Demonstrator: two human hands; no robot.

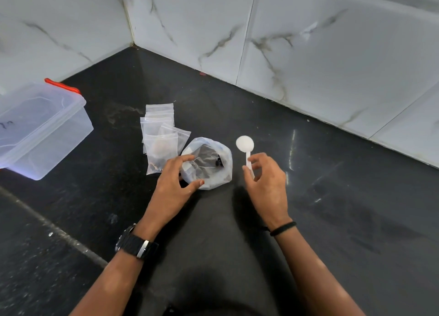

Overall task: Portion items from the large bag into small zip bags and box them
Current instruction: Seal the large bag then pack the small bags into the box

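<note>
A dark stone counter (332, 197) fills most of the frame, and white marble-pattern wall tiles (308, 42) close it in the upper part.

Near the centre stands the large bag (213, 154), a clear plastic bag with its mouth rolled open; dark small items lie inside it. The left hand (175, 182) is at the left edge of this bag. Its fingers are curled and the thumb touches the lower rim of the bag, so the hand seems to hold the bag's edge, though the grip is partly hidden.

Just to the right of the bag lies a white plastic scoop (245, 144), with its round bowl toward the top of the frame. The right hand (266, 180) pinches the handle of the scoop between the thumb and the fingertips.

To the left of the large bag, touching it, is a loose pile of small zip bags (161, 128), overlapping each other. The nearest one holds a few dark pieces at its bottom.

At the left edge of the frame is a clear plastic box (47, 135) with a red clip (62, 86) at its far side. There is some dark handwriting on its surface at the far left, but it is too blurred to read.

A black watch (136, 243) is on the left wrist and a thin black band (282, 228) on the right wrist.
</note>
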